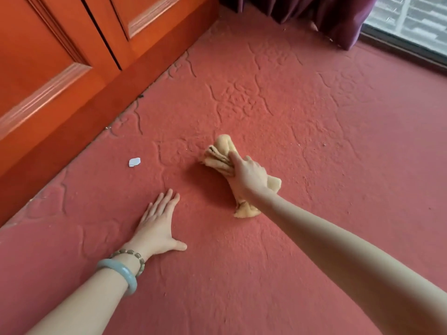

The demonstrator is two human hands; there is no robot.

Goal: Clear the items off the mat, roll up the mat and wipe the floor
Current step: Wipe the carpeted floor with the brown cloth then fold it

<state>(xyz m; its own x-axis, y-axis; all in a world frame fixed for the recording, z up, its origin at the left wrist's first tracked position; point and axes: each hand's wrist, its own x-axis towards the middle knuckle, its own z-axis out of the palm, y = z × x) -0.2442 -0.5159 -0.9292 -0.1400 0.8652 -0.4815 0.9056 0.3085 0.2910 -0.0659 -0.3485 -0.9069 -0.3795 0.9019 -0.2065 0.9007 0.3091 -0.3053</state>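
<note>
A crumpled yellow cloth [221,147] lies on the red textured floor [314,141] near the middle of the view. My right hand [246,174] grips the cloth from above and presses it onto the floor, arm stretched out from the lower right. My left hand [158,222] rests flat on the floor to the left, fingers straight and spread, with a green bangle and a bead bracelet on the wrist. No mat is in view.
An orange wooden cabinet [60,68] with panelled doors runs along the left. A small white scrap [134,162] lies on the floor near its base. Dark purple curtains [326,15] and a window [411,20] stand at the back right.
</note>
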